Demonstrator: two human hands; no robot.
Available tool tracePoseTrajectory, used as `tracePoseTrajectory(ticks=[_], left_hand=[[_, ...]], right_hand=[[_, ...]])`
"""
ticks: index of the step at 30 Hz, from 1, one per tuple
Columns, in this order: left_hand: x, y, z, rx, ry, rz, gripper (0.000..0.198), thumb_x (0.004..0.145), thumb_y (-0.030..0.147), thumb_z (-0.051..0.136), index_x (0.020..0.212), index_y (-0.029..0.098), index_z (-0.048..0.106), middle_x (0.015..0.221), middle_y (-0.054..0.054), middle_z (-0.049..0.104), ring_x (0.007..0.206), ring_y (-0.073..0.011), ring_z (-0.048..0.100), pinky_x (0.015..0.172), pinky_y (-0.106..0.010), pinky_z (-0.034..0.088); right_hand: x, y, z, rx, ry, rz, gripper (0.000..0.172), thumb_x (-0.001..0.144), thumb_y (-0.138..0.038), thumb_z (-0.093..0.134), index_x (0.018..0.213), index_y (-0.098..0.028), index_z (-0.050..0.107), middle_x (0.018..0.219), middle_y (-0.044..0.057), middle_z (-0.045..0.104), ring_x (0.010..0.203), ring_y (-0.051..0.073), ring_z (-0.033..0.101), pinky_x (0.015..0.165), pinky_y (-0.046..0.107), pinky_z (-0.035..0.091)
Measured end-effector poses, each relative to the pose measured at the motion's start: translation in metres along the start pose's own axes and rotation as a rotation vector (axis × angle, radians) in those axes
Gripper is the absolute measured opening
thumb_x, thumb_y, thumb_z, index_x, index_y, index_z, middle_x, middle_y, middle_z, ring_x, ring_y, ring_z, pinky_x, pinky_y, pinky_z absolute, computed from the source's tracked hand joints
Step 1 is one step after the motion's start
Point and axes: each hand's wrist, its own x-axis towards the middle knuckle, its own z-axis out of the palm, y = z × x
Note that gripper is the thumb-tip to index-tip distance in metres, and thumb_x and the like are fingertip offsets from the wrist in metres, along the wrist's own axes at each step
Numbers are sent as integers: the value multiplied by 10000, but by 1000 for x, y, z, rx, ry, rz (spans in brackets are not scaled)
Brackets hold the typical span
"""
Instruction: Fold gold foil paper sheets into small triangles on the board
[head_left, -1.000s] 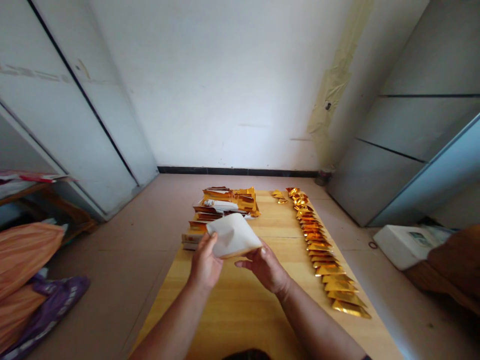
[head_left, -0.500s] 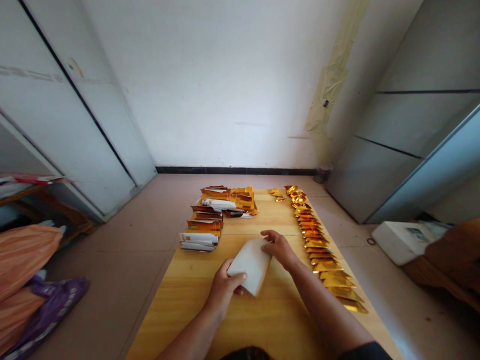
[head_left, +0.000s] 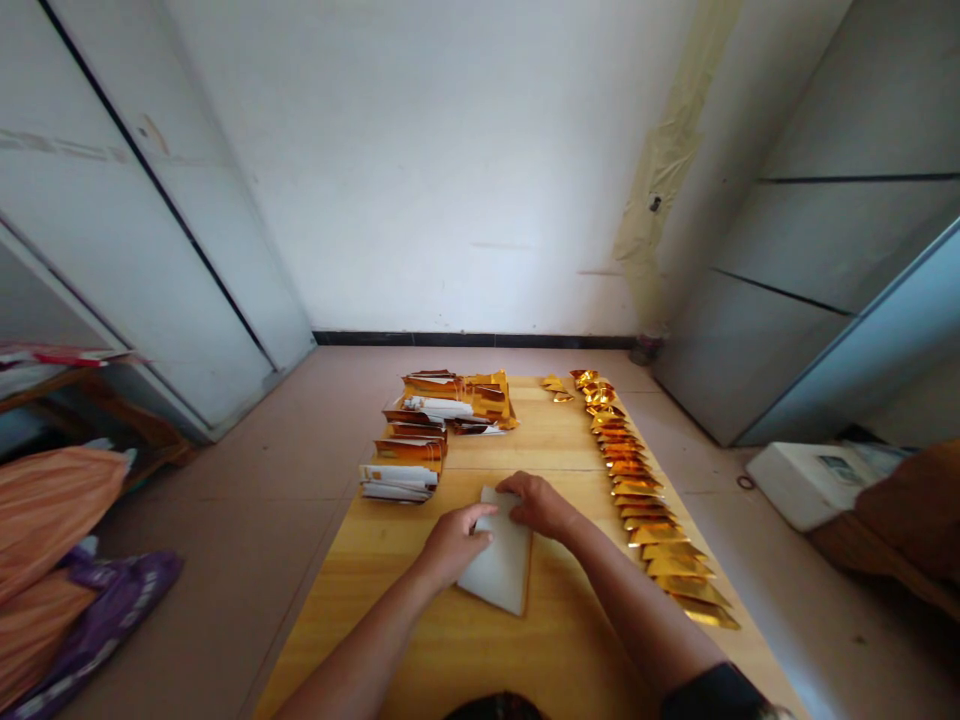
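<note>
A white sheet of paper (head_left: pixel 496 572) with a thin golden-brown edge lies tilted just above or on the table in front of me; I cannot tell if it touches the wood. My left hand (head_left: pixel 456 543) grips its upper left edge, thumb on the white face. At the top right edge, my right hand (head_left: pixel 535 506) has bent fingers closed on the sheet, hiding that corner. To the left stand bundles of gold and white paper (head_left: pixel 409 450). A long row of folded gold foil paper pieces (head_left: pixel 634 490) runs down the right side.
The wooden table (head_left: pixel 375 640) has a few small gold pieces (head_left: pixel 556 388) at its far edge. A grey cabinet (head_left: pixel 787 300) and a white box (head_left: pixel 802 485) stand on the right. Orange and purple bags (head_left: pixel 82 610) lie at the left.
My left hand has moved up along the sheet's left side from its lower edge. The sheet has turned more upright, and my right hand has shifted slightly left and down.
</note>
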Motion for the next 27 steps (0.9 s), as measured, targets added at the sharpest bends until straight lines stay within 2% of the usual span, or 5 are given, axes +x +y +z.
tracePoseTrajectory(ticks=[5,14,17,22,27], left_hand=[[5,-1,8,309,5,-9,583,646,102,491,1217,191,571,1086,-65,677,956,-199,624,820,-271,457],[-11,19,17,940,117,37,384,768,284,530,1147,271,593,1022,-92,623,945,-240,585,793,-349,440],[-11,17,15,981,154,178,321,748,293,576,1060,244,635,1198,-110,546,1090,-277,487,881,-403,394],[-7,3,9,915,97,304,387,759,236,570,1146,246,586,1301,-75,522,1180,-268,419,951,-438,339],[-4,-10,7,838,126,373,392,745,234,596,1137,243,601,1290,-77,539,1199,-269,413,988,-448,310]], right_hand=[[-1,5,4,-25,144,-31,483,646,-17,522,1093,-181,605,1031,57,604,937,157,584,838,254,453],[-16,13,6,-286,331,-65,336,744,-163,625,1079,-176,600,1197,132,533,1078,249,473,897,395,405],[-33,4,4,-264,228,-179,268,799,-226,598,1064,-195,613,1137,100,580,1033,217,498,895,359,393],[-70,-12,4,-183,-42,-337,433,731,-466,675,1104,-256,611,1190,59,576,1070,218,497,917,354,366],[-84,-11,10,-184,19,-299,311,823,-378,600,1109,-256,622,1193,74,588,1090,206,499,937,356,348]])
